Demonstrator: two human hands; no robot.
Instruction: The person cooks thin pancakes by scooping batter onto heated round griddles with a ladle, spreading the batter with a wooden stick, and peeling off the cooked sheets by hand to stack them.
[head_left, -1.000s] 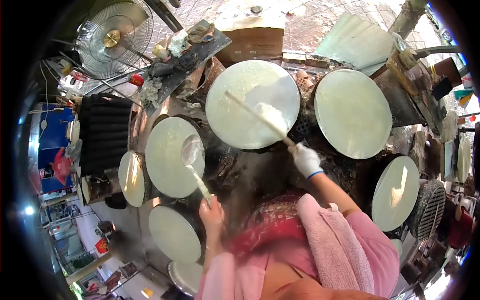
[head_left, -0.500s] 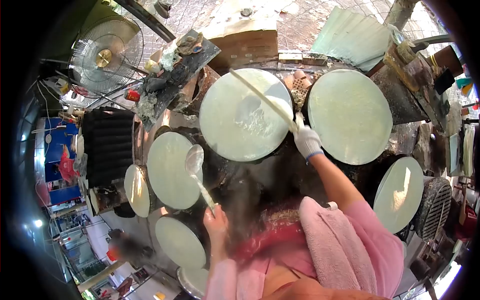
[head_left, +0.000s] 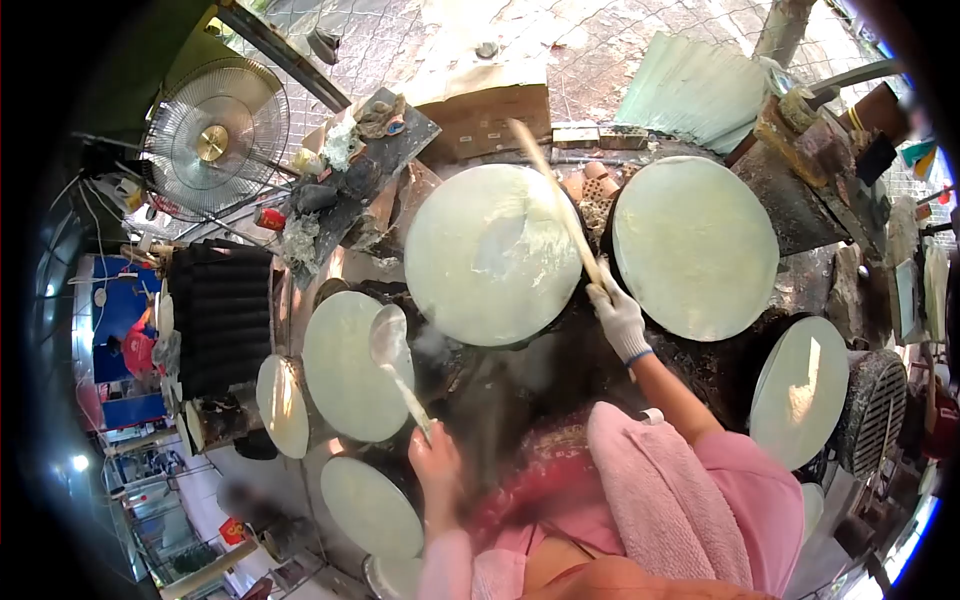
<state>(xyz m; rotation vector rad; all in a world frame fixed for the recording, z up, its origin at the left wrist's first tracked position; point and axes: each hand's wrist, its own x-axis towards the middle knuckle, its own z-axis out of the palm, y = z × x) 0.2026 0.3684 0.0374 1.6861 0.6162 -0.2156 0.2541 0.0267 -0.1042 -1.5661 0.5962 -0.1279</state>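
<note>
My left hand (head_left: 435,462) is closed round the handle of a metal ladle (head_left: 389,338). The ladle's bowl, smeared with pale batter, is above the left round griddle (head_left: 335,385). In a white knitted glove, my right hand (head_left: 622,322) grips a long, flat wooden stick (head_left: 556,195). That stick slants up across the right edge of the middle griddle (head_left: 450,290), whose pale surface bears a thin, uneven smear of batter. Whether the stick touches the surface I cannot tell. Right of the glove lies another pale griddle (head_left: 698,250).
More round griddles stand around me, among them one at lower left (head_left: 370,508) and one at right (head_left: 798,395). A fan (head_left: 212,142) is at upper left, near a cluttered dark board (head_left: 345,180). A cardboard box (head_left: 490,120) sits beyond the middle griddle.
The stick has swung from across the middle griddle to its right side. The white wet patch there is now smeared thinner. The ladle stays over the left griddle while the view shifts slightly.
</note>
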